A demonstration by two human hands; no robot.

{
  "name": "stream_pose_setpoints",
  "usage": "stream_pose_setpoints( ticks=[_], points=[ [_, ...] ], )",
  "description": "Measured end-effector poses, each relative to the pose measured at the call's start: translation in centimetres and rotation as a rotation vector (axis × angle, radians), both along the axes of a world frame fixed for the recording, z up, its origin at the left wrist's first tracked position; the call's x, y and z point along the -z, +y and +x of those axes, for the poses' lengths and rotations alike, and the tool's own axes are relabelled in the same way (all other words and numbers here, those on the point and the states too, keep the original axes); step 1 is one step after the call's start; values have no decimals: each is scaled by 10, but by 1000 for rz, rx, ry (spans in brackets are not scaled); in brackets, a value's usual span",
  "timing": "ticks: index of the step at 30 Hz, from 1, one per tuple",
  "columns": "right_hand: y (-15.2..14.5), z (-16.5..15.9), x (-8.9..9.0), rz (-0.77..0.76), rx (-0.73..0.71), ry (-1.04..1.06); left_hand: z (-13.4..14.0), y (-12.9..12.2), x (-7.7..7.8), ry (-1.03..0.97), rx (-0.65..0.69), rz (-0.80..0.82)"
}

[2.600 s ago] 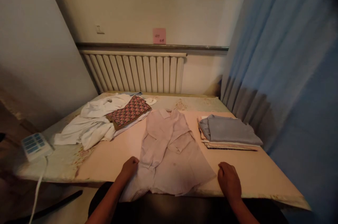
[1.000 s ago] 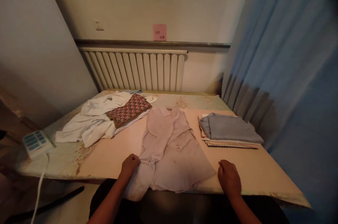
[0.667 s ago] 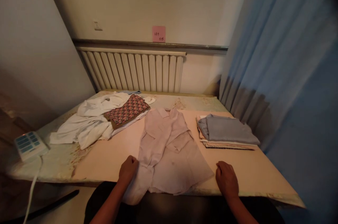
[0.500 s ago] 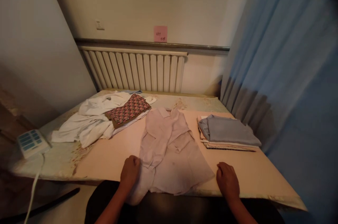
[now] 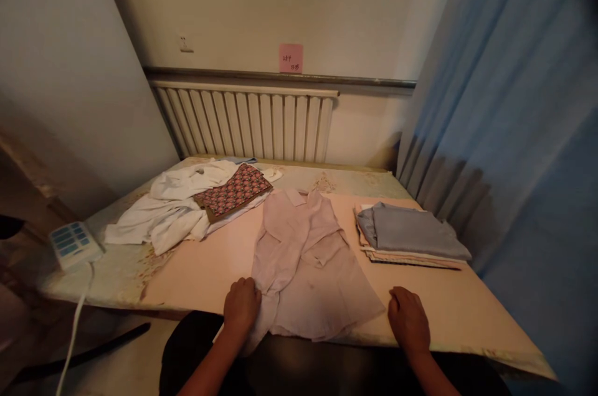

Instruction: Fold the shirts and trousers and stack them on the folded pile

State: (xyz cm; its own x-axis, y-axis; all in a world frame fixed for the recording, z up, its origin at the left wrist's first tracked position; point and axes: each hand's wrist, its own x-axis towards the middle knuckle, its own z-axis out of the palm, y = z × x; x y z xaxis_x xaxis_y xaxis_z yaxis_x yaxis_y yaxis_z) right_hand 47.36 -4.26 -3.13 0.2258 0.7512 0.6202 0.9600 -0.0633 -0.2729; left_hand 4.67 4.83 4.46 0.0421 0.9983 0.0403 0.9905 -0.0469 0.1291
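Observation:
A pale pink long-sleeved shirt (image 5: 322, 290) lies in front of me with its collar pointing away. Both sleeves are folded across its body, and its hem reaches the near edge of the table. My left hand (image 5: 242, 306) is closed on the shirt's lower left side, its fingertips hidden against the cloth. To the right of the hem's corner, my right hand (image 5: 409, 321) rests on the pink sheet (image 5: 205, 271) with fingers curled. A small gap shows between that hand and the shirt, and nothing is visible in it.
A folded stack with a grey garment (image 5: 415, 231) on top lies at right. Left are crumpled white clothes (image 5: 163, 209) and a dark red patterned piece (image 5: 238, 190). A white power strip (image 5: 75, 245) with its cord sits at the far left. A blue curtain (image 5: 504, 116) hangs at right.
The view has shifted slightly. My left hand has moved a little inward with the shirt's lower left side, which now reaches out less. My right hand stays beside the hem.

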Motion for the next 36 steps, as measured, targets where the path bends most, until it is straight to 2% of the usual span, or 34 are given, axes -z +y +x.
stream_pose_setpoints(
  ticks=[7, 13, 19, 24, 30, 36],
  points=[
    [0, -1, -3, 7, -17, 12, 5, 4, 6, -25, 4, -30],
    [0, -1, -1, 25, -18, 12, -19, 19, 2, -188, 39, -98],
    [1, 0, 1, 34, -16, -8, -43, 38, 3, -278, -91, -133],
    [1, 1, 1, 30, -14, -14, -52, 46, 7, -247, -158, -96],
    [1, -1, -1, 26, -8, -3, -50, 44, 6, -146, -123, -45],
    [0, -1, -2, 1, 6, -8, -45, 31, -4, -58, -88, 38]
  ],
)
